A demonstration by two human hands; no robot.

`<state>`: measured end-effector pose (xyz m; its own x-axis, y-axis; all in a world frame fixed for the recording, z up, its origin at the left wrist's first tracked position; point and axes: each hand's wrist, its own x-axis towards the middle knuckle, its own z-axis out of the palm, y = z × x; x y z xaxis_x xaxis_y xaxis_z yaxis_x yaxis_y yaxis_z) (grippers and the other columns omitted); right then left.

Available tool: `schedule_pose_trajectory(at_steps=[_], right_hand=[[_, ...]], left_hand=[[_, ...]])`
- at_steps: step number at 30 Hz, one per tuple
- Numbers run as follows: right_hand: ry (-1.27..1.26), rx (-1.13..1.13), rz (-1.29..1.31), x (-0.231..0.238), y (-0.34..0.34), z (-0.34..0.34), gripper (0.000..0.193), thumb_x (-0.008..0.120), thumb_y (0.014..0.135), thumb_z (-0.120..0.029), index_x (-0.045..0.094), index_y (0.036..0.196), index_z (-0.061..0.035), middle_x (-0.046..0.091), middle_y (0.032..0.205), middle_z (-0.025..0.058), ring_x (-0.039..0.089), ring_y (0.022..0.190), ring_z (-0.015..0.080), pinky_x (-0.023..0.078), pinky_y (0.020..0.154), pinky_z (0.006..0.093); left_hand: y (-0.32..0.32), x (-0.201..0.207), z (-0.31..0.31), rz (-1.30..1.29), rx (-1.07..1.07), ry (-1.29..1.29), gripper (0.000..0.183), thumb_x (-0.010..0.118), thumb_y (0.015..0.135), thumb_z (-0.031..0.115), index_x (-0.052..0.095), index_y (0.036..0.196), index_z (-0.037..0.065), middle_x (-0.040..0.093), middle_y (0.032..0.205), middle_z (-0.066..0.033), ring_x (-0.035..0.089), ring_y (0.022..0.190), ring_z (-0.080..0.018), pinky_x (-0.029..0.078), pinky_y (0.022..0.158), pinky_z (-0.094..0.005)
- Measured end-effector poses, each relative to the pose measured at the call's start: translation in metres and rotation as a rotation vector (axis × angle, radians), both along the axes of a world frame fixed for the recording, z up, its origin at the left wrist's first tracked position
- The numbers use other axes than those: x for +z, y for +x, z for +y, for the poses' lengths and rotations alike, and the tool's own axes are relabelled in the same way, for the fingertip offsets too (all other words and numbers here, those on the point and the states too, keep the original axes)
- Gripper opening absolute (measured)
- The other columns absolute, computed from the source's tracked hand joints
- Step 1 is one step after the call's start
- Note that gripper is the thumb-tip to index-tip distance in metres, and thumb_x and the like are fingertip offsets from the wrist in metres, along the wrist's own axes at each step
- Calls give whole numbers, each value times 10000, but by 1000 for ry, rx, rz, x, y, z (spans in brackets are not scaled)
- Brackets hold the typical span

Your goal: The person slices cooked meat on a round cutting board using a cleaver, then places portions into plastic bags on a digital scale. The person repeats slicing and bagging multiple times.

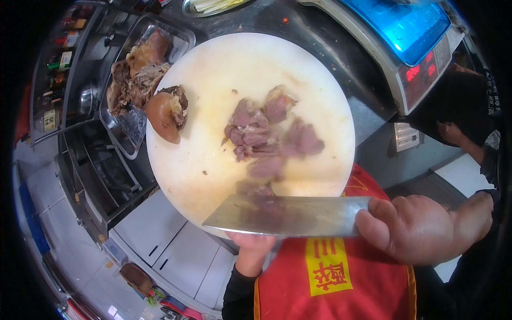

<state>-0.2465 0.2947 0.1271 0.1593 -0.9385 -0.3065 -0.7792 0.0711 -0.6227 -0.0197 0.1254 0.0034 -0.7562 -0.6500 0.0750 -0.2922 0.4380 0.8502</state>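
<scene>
My right hand point(410, 226) is closed round the handle of a broad cleaver point(298, 216), its blade lying across the near edge of a round white cutting board point(202, 64). Partly behind the blade is my left hand point(253, 241); its fingers are hidden. Several slices of pinkish cooked meat point(253, 133) are spread over the board's middle, and some meat shows dimly at the blade's upper edge. A curved brown-skinned meat piece point(165, 114) rests at the board's left edge.
A metal tray point(184, 37) at the left holds large cooked meat chunks point(141, 69). A weighing scale point(410, 69) with a blue pan point(405, 26) stands at the upper right. At the right edge another person's hand point(452, 132) shows. White cabinets point(170, 250) and an open drawer point(101, 165) lie lower left.
</scene>
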Motion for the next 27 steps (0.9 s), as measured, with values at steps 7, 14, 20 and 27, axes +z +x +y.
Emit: schedule_pose_trajectory(at_steps=[7, 14, 20, 27], right_hand=[[32, -34, 38, 12, 2, -8, 304, 558, 804, -144, 411, 1010, 25, 470, 613, 79, 503, 416, 142, 358, 303, 243], [21, 7, -8, 2, 5, -15, 243, 558, 790, -124, 455, 957, 19, 468, 598, 74, 514, 442, 154, 377, 326, 251], [40, -7, -85, -6, 9, -33, 224, 538, 787, -108, 460, 942, 35, 491, 613, 83, 554, 503, 181, 422, 367, 272], [83, 36, -100, -2, 0, -43, 220, 527, 798, -94, 436, 949, 38, 529, 652, 106, 583, 547, 221, 464, 418, 285]], left_hand=[[9, -16, 4, 6, 72, 259, 375, 458, 865, 187, 457, 1157, -49, 546, 1089, -155, 565, 944, -259, 483, 800, -379], [5, -7, 1, -73, 139, 851, 664, 339, 828, 604, 341, 1330, 170, 408, 1290, -62, 383, 1194, -236, 285, 1020, -430], [7, -8, 0, -108, 41, 761, 657, 313, 852, 578, 291, 1365, 168, 361, 1345, -58, 359, 1228, -247, 269, 1038, -436], [6, -8, 1, -160, -15, 314, 612, 319, 865, 469, 286, 1340, 85, 365, 1320, -107, 402, 1179, -277, 296, 1007, -454]])
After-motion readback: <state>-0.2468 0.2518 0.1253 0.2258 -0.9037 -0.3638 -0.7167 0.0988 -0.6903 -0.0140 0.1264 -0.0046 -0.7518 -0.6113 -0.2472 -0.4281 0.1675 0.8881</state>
